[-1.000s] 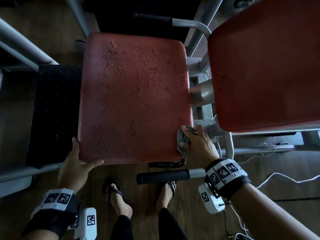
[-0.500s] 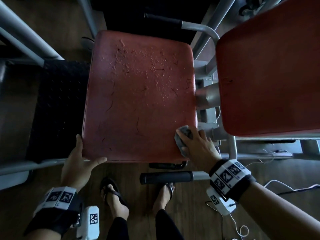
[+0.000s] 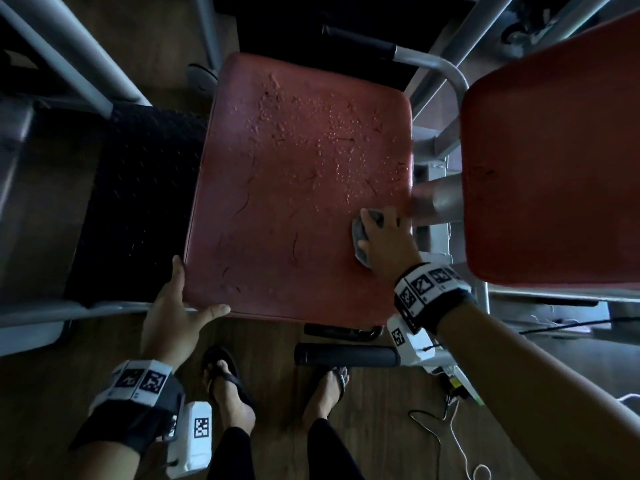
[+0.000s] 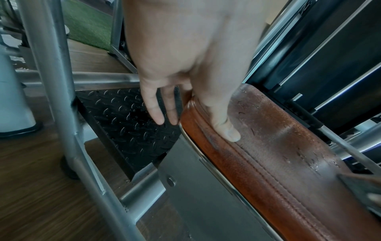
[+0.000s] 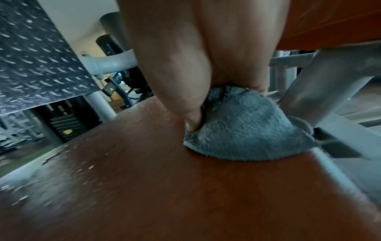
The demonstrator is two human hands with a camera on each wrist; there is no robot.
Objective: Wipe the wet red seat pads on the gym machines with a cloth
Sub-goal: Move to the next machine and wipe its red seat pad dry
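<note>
A red seat pad (image 3: 298, 188) (image 4: 274, 146) (image 5: 164, 187) fills the middle of the head view, beaded with water drops over its far half. My right hand (image 3: 384, 237) (image 5: 191, 81) presses a bunched grey cloth (image 3: 360, 237) (image 5: 247, 128) onto the pad near its right edge, thumb tucked into the fabric. My left hand (image 3: 180, 306) (image 4: 185, 97) holds the pad's near left corner, thumb on the front rim and straight fingers hanging down the left side. A second red pad (image 3: 554, 161) stands at the right.
Grey steel frame tubes (image 3: 69, 60) cross the left. A black checker-plate footplate (image 3: 138, 202) (image 4: 128, 127) lies left of the seat. A black-gripped handle (image 3: 346, 355) juts below the seat's front edge. My sandalled feet (image 3: 228, 386) stand on wood flooring, with cables (image 3: 446, 431) at right.
My right hand has slid the cloth from the seat's near right corner further up along the right edge. The left hand stays on the near left corner.
</note>
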